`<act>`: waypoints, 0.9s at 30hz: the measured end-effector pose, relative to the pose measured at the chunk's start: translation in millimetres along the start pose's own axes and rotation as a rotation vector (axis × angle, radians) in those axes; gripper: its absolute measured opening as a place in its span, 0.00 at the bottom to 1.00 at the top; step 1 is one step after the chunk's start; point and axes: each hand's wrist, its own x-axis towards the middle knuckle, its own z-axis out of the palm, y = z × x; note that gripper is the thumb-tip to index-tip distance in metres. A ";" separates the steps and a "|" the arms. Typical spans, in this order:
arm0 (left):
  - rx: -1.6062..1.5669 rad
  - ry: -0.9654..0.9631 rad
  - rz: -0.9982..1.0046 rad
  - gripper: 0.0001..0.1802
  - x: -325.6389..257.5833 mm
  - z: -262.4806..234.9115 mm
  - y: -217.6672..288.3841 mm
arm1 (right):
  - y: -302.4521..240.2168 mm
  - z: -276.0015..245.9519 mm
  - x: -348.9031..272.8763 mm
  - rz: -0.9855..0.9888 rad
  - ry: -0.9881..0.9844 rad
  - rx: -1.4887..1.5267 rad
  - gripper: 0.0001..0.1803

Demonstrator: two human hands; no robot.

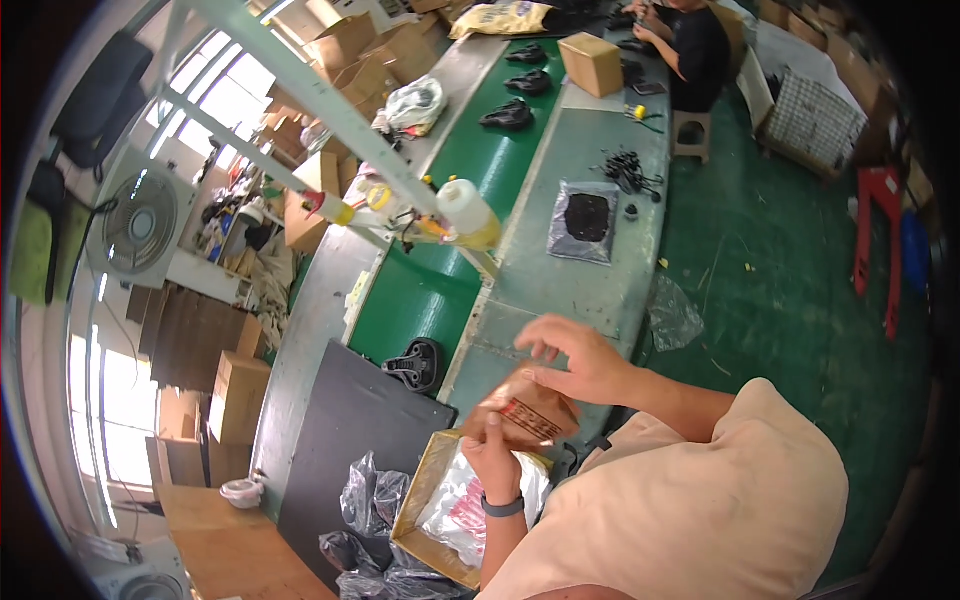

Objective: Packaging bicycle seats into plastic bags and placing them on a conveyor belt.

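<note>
My left hand [491, 462], with a dark band at its wrist, grips the lower edge of a shiny brown plastic bag [530, 408] with dark and red print, thumb on top. At the bag's upper edge is my right hand [585, 362], its fingers apart and slightly bent, the thumb close to or touching the bag. Beneath them stands an open cardboard box [408, 528] holding clear and white plastic bags [455, 505] with pink print. A black bicycle saddle [415, 365], underside up, rests on the green conveyor belt [425, 300] beyond the box.
Left of the box lie several plastic-wrapped dark items [375, 495] on a black mat [345, 430]. A post [330, 90] with a bottle [467, 208] rises beside the belt. A grey bag of small black parts [586, 220] lies ahead. A co-worker [695, 55] sits at the far right.
</note>
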 end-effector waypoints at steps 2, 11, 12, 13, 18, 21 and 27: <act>-0.092 0.055 0.053 0.15 4.7 16.3 3.4 | -47.4 -46.5 -4.7 0.103 -0.073 0.469 0.32; -0.088 0.028 0.155 0.19 -12.0 157.5 70.7 | -2.0 -119.0 -60.2 0.393 -0.660 1.352 0.58; -0.065 0.023 0.218 0.19 -12.5 174.5 72.2 | 3.4 -133.9 -62.6 0.386 -0.658 1.363 0.58; -0.053 0.023 0.218 0.19 -14.6 191.9 75.1 | 1.4 -154.4 -64.7 0.235 -0.871 1.378 0.58; 0.039 0.018 0.263 0.24 -27.2 268.7 66.8 | 29.7 -244.6 -90.7 0.219 -0.931 1.407 0.58; 0.050 -0.006 0.304 0.26 -28.5 319.9 56.3 | 50.3 -287.0 -102.9 0.270 -0.621 1.331 0.55; 0.044 -0.016 0.253 0.24 -45.2 420.5 28.1 | 82.1 -383.5 -131.1 0.305 -0.604 1.469 0.59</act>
